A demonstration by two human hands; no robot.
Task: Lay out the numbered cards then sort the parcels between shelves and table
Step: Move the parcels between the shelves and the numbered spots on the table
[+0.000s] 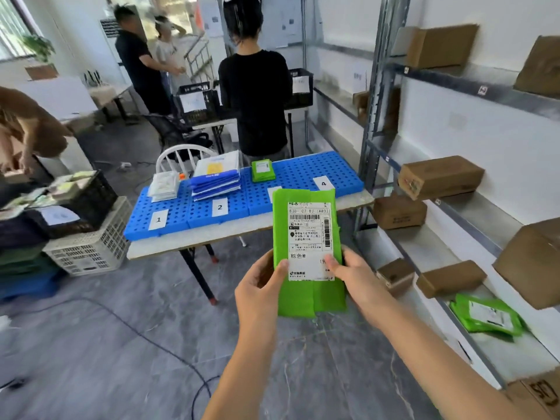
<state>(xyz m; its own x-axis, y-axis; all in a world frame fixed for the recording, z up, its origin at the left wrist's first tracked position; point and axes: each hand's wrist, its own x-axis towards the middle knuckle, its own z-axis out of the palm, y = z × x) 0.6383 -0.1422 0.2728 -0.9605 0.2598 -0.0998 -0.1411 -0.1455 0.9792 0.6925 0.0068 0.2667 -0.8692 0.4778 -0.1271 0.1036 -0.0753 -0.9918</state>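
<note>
Between my left hand (258, 288) and right hand (357, 277) I pinched the flat green plastic parcel (306, 298); checking its label (309, 237) seemed wise.

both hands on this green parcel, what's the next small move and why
Probably carry the green parcel forward onto the green stack on the table. Left hand and right hand grip it, and that stack matches its colour; the white pile and blue pile differ.

The parcel (298, 298) is glossy green plastic film with a matt paper label (309, 237). The boxes (439, 177) are matt brown cardboard; shelves (448, 82) grey metal; panels (303, 174) blue plastic; floor (106, 344) probably polished stone.
</note>
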